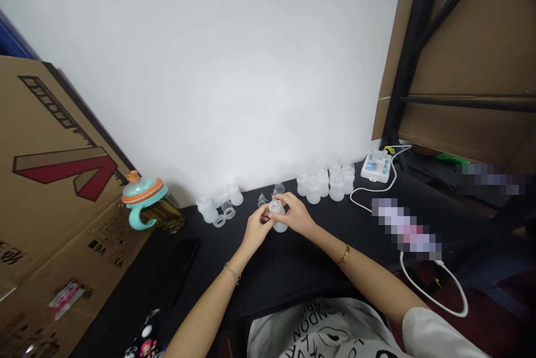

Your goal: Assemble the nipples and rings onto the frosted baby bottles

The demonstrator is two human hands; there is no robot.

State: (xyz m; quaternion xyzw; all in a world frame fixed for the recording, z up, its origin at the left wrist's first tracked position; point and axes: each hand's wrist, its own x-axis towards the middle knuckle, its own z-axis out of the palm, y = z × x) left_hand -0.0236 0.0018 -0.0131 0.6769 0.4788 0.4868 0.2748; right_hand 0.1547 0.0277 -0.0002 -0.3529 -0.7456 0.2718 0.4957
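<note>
A small frosted baby bottle [280,226] stands upright near the middle of the black table, with a ring-shaped collar at its top. From the left, my left hand [256,228] closes its fingers and thumb on the bottle's upper part. My right hand [296,214] grips the same top from the other side, its fingers curled over the collar. Just behind my hands lie clear bottle nipples [278,187], partly hidden by my fingers. To the left are uncapped bottles [207,210] and loose collar rings [229,213].
Several bottles with nipples fitted [313,189] stand in a group at the right, by the wall. Beyond them sits a white power strip [376,167] with a cable. A teal-lidded jug [144,196], a dark phone [181,268] and a cardboard box [62,140] occupy the left.
</note>
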